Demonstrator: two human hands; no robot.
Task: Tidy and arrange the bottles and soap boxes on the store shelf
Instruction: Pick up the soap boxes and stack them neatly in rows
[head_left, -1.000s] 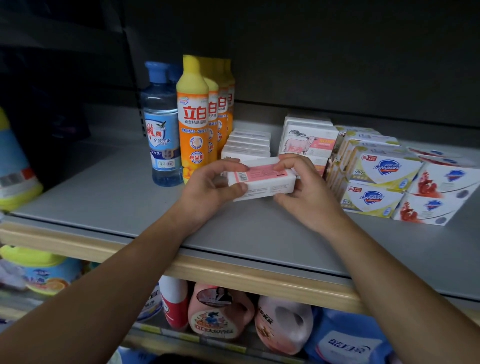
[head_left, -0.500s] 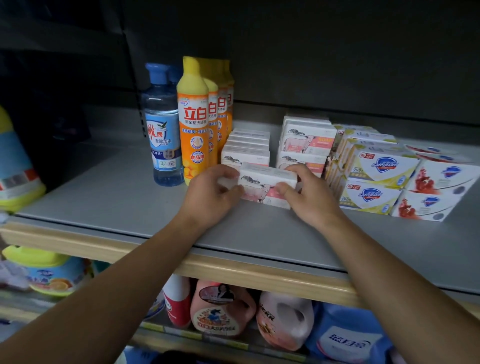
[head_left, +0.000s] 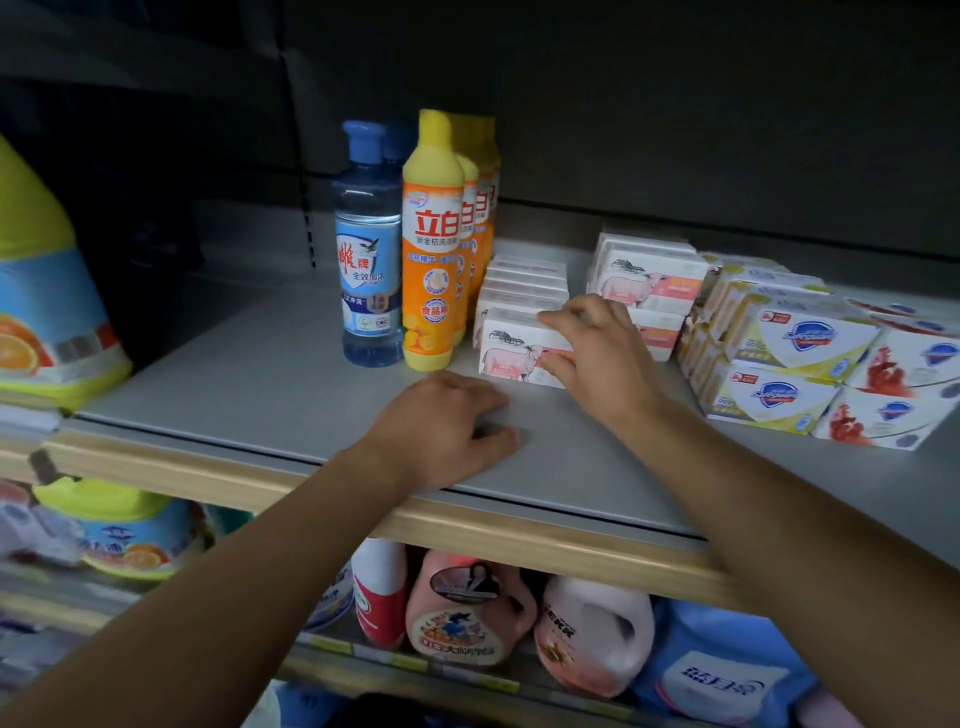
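Right grip (head_left: 597, 348) on front soap box (head_left: 514, 356), left grip (head_left: 441, 431) resting near shelf edge (head_left: 519, 525)

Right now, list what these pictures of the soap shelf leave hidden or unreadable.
- Head view: the right hand covers the right end of the front sheep soap box.
- Head view: the bottles behind the front orange dish-soap bottle are mostly hidden by it, so no sure count.
- Head view: the left hand hides its own fingertips; contact with the shelf is unclear.
- Head view: the yellow-and-blue jug is cut off by the left edge.
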